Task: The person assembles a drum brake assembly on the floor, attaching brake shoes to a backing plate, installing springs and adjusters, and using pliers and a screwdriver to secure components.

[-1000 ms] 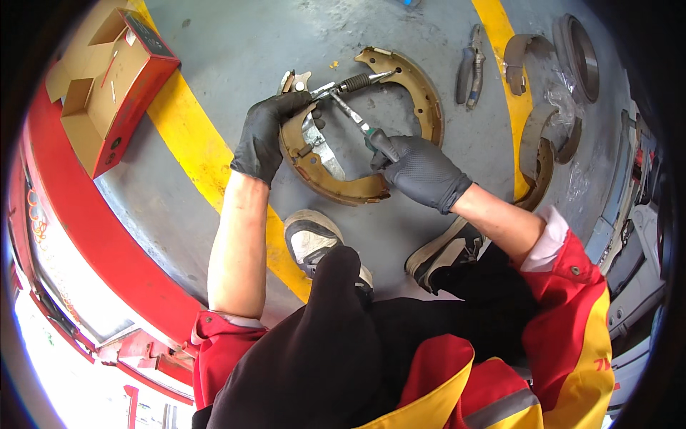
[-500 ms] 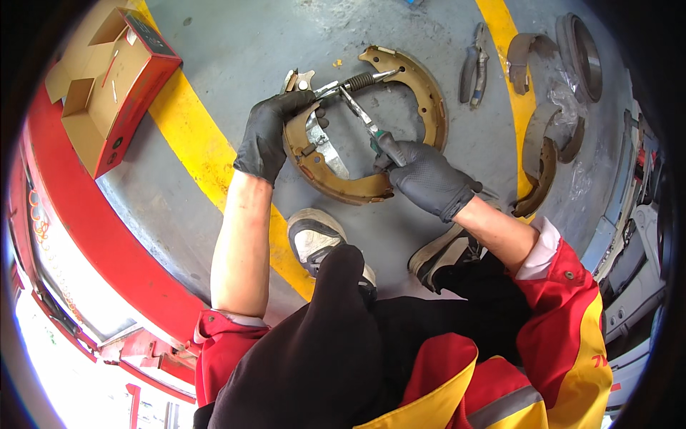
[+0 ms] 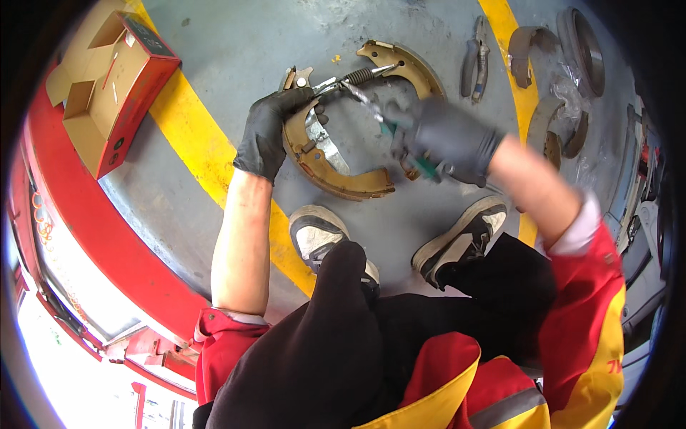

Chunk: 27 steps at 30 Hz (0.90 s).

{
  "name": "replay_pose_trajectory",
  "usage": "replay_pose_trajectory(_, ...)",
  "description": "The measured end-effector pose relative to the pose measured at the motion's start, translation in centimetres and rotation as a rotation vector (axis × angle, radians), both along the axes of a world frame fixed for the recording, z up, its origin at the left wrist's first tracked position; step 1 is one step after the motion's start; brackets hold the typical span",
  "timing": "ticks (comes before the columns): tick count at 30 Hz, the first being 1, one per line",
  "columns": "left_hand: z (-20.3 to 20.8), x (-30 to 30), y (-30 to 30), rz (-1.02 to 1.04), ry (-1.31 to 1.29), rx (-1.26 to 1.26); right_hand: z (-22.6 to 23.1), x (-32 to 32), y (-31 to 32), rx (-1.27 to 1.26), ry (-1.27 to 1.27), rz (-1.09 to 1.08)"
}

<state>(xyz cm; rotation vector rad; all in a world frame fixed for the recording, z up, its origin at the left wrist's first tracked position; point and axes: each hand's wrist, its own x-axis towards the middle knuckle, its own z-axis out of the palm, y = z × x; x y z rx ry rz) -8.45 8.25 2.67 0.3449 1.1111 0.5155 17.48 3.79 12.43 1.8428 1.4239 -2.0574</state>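
Observation:
My left hand (image 3: 268, 129), in a black glove, is closed around the upper end of a brown brake shoe (image 3: 343, 184), by a silver adjuster rod (image 3: 327, 86). A dark coil spring (image 3: 359, 77) runs from there toward the top of a second brake shoe (image 3: 407, 66), curving on the right. Inside the left shoe shows a silver lever (image 3: 327, 149). My right hand (image 3: 457, 139), gloved too and smeared by motion, grips green-and-grey-handled pliers (image 3: 369, 107). Their jaw tip is near the rod and spring; whether it touches is unclear. Pliers and hand partly hide the right shoe.
An open red cardboard box (image 3: 125, 93) stands at the upper left, beside a red beam (image 3: 93, 214). Another pair of pliers (image 3: 475, 68) lies right of the shoes. Farther right are loose brake shoes (image 3: 529, 50), a dark ring (image 3: 582, 53) and clear plastic (image 3: 568, 96).
My right hand has moved up and to the right, its forearm swinging outward with the pliers. The right brake shoe has shifted slightly. My left hand keeps its place.

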Motion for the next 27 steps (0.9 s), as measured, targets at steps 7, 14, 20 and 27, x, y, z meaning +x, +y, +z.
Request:
replay_pose_trajectory(7,-0.5,-0.4,0.2,-0.051,0.006,0.010,2.3,-1.2,-0.1,-0.143,-0.179,0.119)
replay_pose_trajectory(14,-0.6,-0.7,0.2,-0.063,0.003,0.045,-1.0,-1.7,-4.5,0.203,-0.154,0.047)
replay_pose_trajectory(20,-0.1,-0.2,0.1,-0.057,0.025,0.021,-2.1,-1.8,-5.7,0.173,-0.101,-0.111)
replay_pose_trajectory(27,-0.8,-0.5,0.1,-0.049,0.009,0.029,-1.6,-2.1,-5.1,0.059,-0.101,-0.165)
